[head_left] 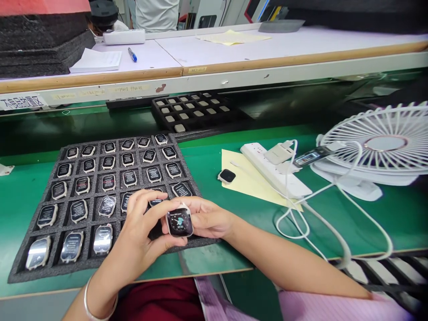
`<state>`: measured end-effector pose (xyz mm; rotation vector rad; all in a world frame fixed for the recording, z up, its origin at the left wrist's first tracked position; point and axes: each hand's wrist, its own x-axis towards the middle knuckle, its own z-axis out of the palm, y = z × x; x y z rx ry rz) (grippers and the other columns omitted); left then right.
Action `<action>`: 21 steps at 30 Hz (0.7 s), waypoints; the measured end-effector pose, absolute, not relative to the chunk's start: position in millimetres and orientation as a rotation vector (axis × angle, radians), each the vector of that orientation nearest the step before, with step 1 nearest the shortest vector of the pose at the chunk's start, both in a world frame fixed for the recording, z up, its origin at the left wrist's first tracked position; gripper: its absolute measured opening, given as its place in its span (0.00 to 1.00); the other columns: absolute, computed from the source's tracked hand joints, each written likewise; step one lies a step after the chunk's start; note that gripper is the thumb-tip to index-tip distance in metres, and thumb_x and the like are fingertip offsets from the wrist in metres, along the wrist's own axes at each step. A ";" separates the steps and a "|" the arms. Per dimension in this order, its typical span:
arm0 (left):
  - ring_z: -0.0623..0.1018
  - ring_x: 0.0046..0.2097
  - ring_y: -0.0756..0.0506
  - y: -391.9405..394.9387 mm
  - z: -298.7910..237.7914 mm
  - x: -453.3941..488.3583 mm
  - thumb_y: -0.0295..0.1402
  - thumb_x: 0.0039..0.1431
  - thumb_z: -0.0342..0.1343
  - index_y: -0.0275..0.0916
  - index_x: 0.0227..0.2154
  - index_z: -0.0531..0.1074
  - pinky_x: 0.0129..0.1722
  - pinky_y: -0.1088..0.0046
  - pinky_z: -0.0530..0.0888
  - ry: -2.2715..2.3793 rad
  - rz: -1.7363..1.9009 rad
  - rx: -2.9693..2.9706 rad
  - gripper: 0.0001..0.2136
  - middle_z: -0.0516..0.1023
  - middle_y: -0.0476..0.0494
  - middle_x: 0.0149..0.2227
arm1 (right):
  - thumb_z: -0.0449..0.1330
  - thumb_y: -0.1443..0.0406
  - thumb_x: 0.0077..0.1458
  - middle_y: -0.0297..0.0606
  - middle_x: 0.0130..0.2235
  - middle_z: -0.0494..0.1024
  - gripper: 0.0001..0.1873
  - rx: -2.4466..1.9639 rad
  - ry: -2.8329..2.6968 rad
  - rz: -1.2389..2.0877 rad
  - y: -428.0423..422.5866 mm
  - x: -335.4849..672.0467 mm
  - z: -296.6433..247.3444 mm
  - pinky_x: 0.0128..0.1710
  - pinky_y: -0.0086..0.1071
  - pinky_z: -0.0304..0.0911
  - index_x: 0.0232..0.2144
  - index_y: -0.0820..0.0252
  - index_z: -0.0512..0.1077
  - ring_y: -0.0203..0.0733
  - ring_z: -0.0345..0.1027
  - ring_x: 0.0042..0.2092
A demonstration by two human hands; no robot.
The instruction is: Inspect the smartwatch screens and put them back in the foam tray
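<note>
A smartwatch case (179,221) without a strap is held between both hands, its lit screen showing a dial and a blue-green symbol. The fingers and thumb of my left hand (147,223) close around its left side and edges. My right hand (210,217) grips it from the right, thumb at its edge and fingers behind. Beneath the hands lies a black foam tray (63,232) with rows of similar watch cases, most with lit screens of text. My hands hide several of its compartments. A separate watch case (228,176) with a dark screen lies to the right.
A yellow sheet (254,187) lies under a white power strip (264,162) with chargers and looped white cables (301,227). A white fan (384,142) stands at right. Behind, another foam tray (200,120) sits below a shelf (214,67) holding a pen (132,55) and paper.
</note>
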<state>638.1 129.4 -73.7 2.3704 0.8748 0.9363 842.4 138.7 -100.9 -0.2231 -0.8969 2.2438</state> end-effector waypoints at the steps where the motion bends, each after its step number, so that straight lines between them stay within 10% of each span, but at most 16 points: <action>1: 0.64 0.59 0.39 129.3 -73.8 638.1 0.39 0.62 0.61 0.50 0.59 0.63 0.59 0.55 0.65 0.884 0.931 2.371 0.23 0.66 0.39 0.55 | 0.71 0.59 0.54 0.47 0.41 0.80 0.22 -0.226 -0.892 2.240 138.6 842.3 -100.6 0.37 0.27 0.68 0.46 0.68 0.74 0.38 0.75 0.38; 21: 0.65 0.59 0.37 128.0 -73.4 639.0 0.38 0.63 0.60 0.50 0.60 0.61 0.59 0.53 0.66 0.942 0.902 2.369 0.24 0.66 0.38 0.56 | 0.72 0.57 0.52 0.46 0.41 0.79 0.25 -0.301 -0.885 2.220 137.4 841.7 -100.3 0.38 0.30 0.67 0.46 0.65 0.72 0.39 0.75 0.40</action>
